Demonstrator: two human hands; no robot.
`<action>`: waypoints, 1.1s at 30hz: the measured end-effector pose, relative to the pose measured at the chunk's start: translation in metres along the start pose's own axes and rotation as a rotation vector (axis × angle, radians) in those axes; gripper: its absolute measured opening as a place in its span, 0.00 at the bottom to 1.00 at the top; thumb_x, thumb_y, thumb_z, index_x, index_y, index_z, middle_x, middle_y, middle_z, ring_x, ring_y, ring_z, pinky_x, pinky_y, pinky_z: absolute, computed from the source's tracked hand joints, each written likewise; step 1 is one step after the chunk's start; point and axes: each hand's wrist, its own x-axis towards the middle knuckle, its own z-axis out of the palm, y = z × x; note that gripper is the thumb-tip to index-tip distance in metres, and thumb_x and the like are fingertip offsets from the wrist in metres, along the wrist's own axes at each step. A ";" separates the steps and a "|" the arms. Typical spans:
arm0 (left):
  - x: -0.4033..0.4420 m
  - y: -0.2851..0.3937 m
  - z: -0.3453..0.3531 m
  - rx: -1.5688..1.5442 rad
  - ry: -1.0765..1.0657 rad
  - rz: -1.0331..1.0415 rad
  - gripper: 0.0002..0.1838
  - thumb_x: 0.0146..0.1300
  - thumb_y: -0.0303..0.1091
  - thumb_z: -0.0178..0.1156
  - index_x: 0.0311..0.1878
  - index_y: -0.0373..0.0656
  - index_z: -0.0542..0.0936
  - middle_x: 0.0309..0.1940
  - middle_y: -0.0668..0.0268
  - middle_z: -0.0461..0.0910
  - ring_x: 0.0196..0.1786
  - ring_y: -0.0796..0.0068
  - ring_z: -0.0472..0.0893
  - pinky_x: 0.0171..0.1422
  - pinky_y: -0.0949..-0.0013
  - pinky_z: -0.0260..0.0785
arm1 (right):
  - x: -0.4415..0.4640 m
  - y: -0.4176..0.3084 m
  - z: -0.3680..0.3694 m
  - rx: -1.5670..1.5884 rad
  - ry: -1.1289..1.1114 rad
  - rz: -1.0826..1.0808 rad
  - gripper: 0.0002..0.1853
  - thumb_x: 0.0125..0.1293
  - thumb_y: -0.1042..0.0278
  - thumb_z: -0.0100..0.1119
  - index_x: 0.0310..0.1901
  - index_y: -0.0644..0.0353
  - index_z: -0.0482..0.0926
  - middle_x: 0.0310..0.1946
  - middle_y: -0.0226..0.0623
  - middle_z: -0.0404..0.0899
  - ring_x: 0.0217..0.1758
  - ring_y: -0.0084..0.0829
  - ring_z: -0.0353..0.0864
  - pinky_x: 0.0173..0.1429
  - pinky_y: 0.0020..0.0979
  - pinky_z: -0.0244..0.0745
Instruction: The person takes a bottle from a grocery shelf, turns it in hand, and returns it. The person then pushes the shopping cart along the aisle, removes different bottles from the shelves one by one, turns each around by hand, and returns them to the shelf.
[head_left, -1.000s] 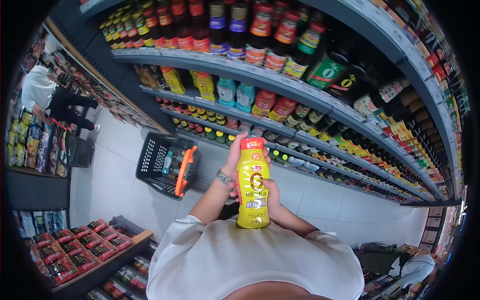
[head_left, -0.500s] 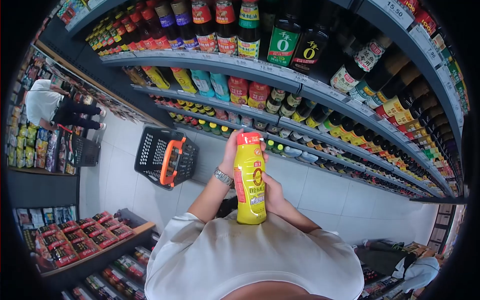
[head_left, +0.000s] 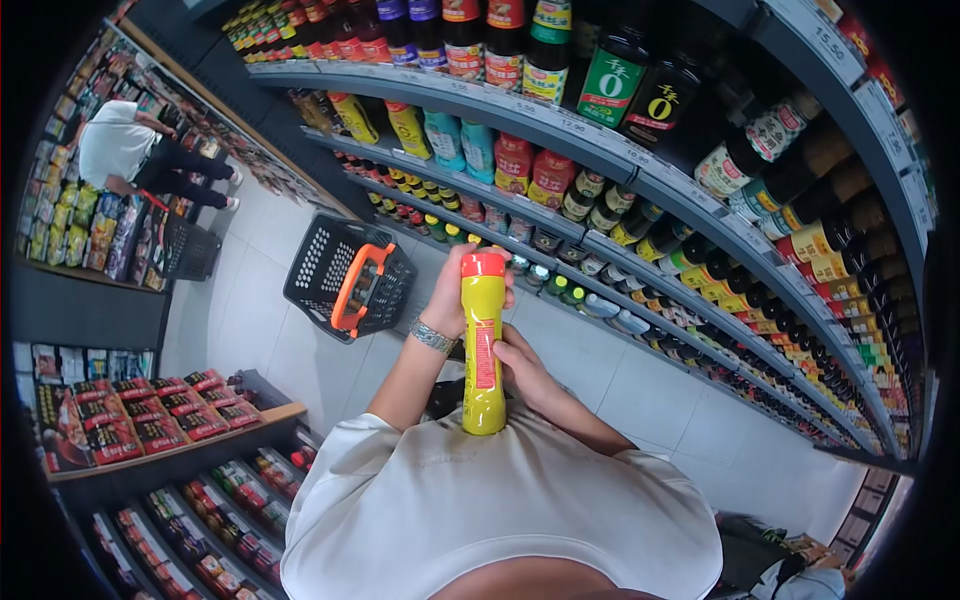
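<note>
As we look down past our shirt [head_left: 500, 500], the bottle [head_left: 484, 325] is front and center between our hands, base toward us, cap [head_left: 483, 265] away. Can't tell if base touches shirt. Narrow side faces us, red panel [head_left: 486, 360] showing. Right hand [head_left: 530, 378]: thumb at the bottle's right edge, fingers partly hidden, so we can't tell if it's really gripping. Left hand [head_left: 447, 300], watch [head_left: 432, 336] on the wrist: wrapped around the bottle's upper part by the cap, fingertips showing on the right side.

Lower left, packs [head_left: 150, 420] sit in rows on a stand [head_left: 285, 412]. Basket [head_left: 310, 285] is on the floor [head_left: 640, 410] ahead-left, well apart from our hands, orange handle [head_left: 349, 285] across it. Shelves [head_left: 490, 97] ahead carry rows of sauces [head_left: 612, 82]. Far left, a person [head_left: 118, 145] in a pale top stands near a second basket [head_left: 190, 250].
</note>
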 end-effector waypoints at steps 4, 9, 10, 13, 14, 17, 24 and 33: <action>-0.003 0.004 -0.014 -0.001 0.096 0.017 0.28 0.66 0.56 0.38 0.43 0.39 0.75 0.27 0.56 0.79 0.28 0.59 0.80 0.34 0.62 0.74 | 0.009 -0.009 0.011 0.005 -0.068 0.048 0.27 0.66 0.57 0.49 0.63 0.61 0.58 0.53 0.43 0.70 0.49 0.34 0.76 0.54 0.36 0.72; -0.007 0.022 -0.019 0.038 0.217 0.038 0.30 0.66 0.60 0.39 0.42 0.38 0.75 0.28 0.57 0.79 0.30 0.61 0.81 0.35 0.64 0.74 | 0.034 -0.012 0.019 0.169 -0.051 0.168 0.30 0.62 0.55 0.52 0.62 0.60 0.59 0.50 0.43 0.72 0.45 0.37 0.78 0.52 0.37 0.73; -0.005 0.028 -0.021 0.064 0.212 0.048 0.30 0.66 0.60 0.39 0.41 0.38 0.74 0.29 0.57 0.79 0.30 0.61 0.81 0.35 0.64 0.75 | 0.042 -0.012 0.020 0.240 -0.060 0.173 0.30 0.61 0.55 0.53 0.61 0.60 0.60 0.49 0.43 0.73 0.45 0.37 0.77 0.52 0.37 0.73; 0.001 0.056 -0.028 0.099 0.208 0.070 0.29 0.66 0.59 0.39 0.43 0.39 0.74 0.31 0.56 0.80 0.31 0.61 0.81 0.37 0.63 0.75 | 0.068 -0.016 0.029 0.274 -0.060 0.173 0.31 0.58 0.54 0.53 0.60 0.60 0.61 0.48 0.43 0.73 0.44 0.38 0.77 0.52 0.37 0.72; 0.000 0.066 -0.032 0.112 0.224 0.065 0.28 0.67 0.57 0.39 0.45 0.40 0.73 0.32 0.55 0.80 0.32 0.60 0.81 0.39 0.62 0.74 | 0.079 -0.015 0.031 0.265 -0.060 0.180 0.31 0.58 0.54 0.53 0.60 0.60 0.61 0.48 0.43 0.73 0.44 0.38 0.77 0.52 0.37 0.72; 0.002 0.096 -0.043 0.151 0.202 0.184 0.28 0.67 0.58 0.38 0.43 0.40 0.73 0.33 0.57 0.80 0.32 0.64 0.82 0.37 0.63 0.76 | 0.112 -0.019 0.040 0.322 -0.087 0.172 0.31 0.57 0.53 0.51 0.60 0.60 0.61 0.47 0.45 0.74 0.43 0.40 0.77 0.52 0.36 0.72; 0.026 0.155 -0.072 0.292 -0.001 0.303 0.19 0.67 0.45 0.40 0.47 0.41 0.72 0.38 0.64 0.77 0.41 0.76 0.76 0.48 0.72 0.69 | 0.172 -0.036 0.062 0.443 -0.126 0.021 0.36 0.53 0.46 0.49 0.59 0.64 0.62 0.47 0.50 0.75 0.38 0.42 0.78 0.46 0.37 0.74; 0.024 0.215 -0.108 0.542 0.079 0.311 0.19 0.65 0.39 0.45 0.55 0.39 0.68 0.48 0.62 0.76 0.51 0.74 0.74 0.58 0.70 0.64 | 0.242 -0.028 0.088 0.601 -0.338 -0.091 0.45 0.49 0.33 0.50 0.60 0.64 0.61 0.46 0.54 0.73 0.35 0.42 0.77 0.39 0.35 0.74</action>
